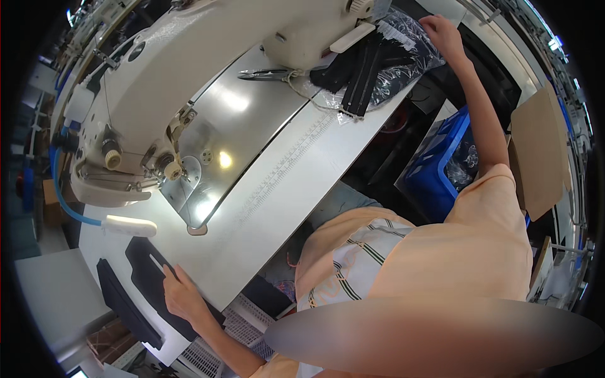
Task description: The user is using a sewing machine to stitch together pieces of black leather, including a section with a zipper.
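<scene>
At the lower left, my left hand point(183, 296) lies over a dark fabric piece point(146, 268), its thumb and fingertips closed on it beside a thin pale line. A second, folded dark piece point(126, 302) lies at the table's left edge. My right arm reaches out to the far right. There my right hand point(444, 38) is bent, with fingers curled beside a clear plastic bag point(423, 47) of dark goods; anything between them cannot be made out. Black zippers point(364, 75) lie against the bag, with scissors point(265, 75) to their left.
A cream sewing machine point(208, 47) stands over a metal plate point(242, 104) on the white table point(277, 183), which has a printed ruler scale. A lamp point(129, 225) hangs near its head. Right of the table are a blue crate point(435, 170) and a cardboard box point(535, 151).
</scene>
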The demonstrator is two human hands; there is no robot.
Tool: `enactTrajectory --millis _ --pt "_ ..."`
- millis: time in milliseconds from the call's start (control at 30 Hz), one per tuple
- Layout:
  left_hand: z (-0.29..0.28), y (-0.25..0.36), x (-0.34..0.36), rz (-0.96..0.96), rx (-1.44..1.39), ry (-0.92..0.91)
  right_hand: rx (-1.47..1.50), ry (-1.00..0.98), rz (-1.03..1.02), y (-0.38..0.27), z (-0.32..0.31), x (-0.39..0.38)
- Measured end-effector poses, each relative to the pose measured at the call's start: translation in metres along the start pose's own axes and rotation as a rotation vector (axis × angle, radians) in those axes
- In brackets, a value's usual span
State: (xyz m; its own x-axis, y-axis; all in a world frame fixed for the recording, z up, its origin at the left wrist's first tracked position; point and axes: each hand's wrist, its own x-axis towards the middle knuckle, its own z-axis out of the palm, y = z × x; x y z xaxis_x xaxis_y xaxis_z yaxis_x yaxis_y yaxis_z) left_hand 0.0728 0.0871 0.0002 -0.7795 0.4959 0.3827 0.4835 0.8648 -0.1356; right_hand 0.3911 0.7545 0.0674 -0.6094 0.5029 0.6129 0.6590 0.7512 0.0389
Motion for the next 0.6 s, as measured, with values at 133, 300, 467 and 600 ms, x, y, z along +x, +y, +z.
enactTrajectory --millis 133,300,467,600 --pt "-0.016 0.031 0.008 -0.058 -0.210 -0.075 -0.185 -0.234 -0.041 0.075 0.058 0.042" --pt "-0.025 0.051 0.012 0.035 -0.420 -0.096 0.296 -0.161 0.373 0.117 0.060 0.037" --pt "-0.013 0.056 0.017 0.061 -0.663 -0.129 1.710 0.152 0.788 0.189 0.042 0.025" --pt "-0.029 0.101 0.025 0.192 -0.694 0.064 1.321 -0.154 0.244 0.036 -0.020 -0.005"
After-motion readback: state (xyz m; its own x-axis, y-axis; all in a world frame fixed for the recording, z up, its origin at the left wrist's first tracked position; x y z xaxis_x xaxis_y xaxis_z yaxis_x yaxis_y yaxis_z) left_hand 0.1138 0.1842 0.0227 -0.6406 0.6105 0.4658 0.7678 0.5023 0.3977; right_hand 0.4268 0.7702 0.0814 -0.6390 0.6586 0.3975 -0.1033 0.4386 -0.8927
